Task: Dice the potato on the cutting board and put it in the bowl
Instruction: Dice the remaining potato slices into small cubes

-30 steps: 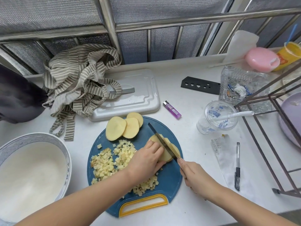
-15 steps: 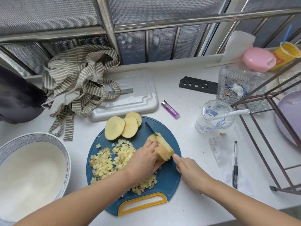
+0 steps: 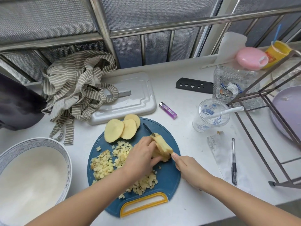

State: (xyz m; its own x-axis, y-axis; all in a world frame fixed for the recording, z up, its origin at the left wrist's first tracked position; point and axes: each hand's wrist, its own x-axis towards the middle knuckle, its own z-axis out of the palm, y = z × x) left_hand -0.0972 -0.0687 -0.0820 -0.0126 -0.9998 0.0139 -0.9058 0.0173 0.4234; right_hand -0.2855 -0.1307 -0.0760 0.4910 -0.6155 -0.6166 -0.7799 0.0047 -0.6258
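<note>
A round blue cutting board (image 3: 169,180) with a yellow handle lies in front of me. On it my left hand (image 3: 141,159) grips a stack of potato slices (image 3: 162,146), fingers curled over its left side. My right hand (image 3: 187,167) holds a knife (image 3: 148,129) whose dark blade runs through the stack, only the tip showing beyond it. Three uncut potato slices (image 3: 121,129) lie at the board's far edge. Diced potato (image 3: 104,163) is heaped on the board's left and near side. A large white bowl (image 3: 65,160) with a blue patterned rim stands at the left.
A striped apron (image 3: 76,90) and a grey plastic lid (image 3: 130,98) lie behind the board. A purple lighter (image 3: 167,110), a clear plastic cup (image 3: 211,115), a pen (image 3: 233,160) and a metal rack (image 3: 267,124) are on the right.
The knife blade has gone from lying across the top of the stack down into it, and a strip of potato has tipped up against the blade. Both hands stay in place.
</note>
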